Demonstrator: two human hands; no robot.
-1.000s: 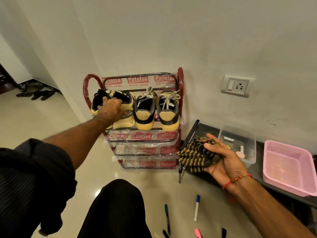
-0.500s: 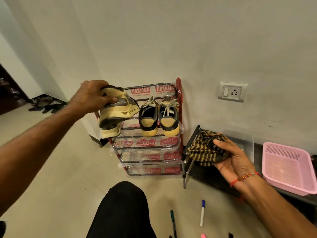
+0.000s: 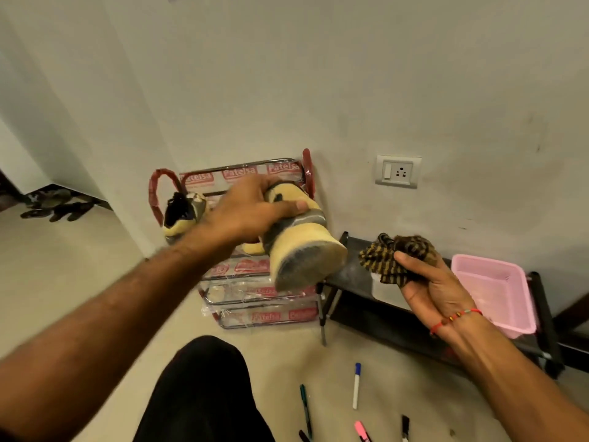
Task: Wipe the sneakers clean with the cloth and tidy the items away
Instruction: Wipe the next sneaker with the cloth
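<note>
Here, left hand (image 3: 251,212) fingers grasp a sneaker (image 3: 296,237); right hand (image 3: 427,282) fingers clutch the cloth (image 3: 392,256).

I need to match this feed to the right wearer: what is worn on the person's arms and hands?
Both forearms are bare, with no sleeve showing in the head view. The left hand has no ring, watch or band visible. The right hand has a thin red thread bracelet at the wrist, strung with a few small beads, some dark, one greenish. No gloves on either hand.
</note>
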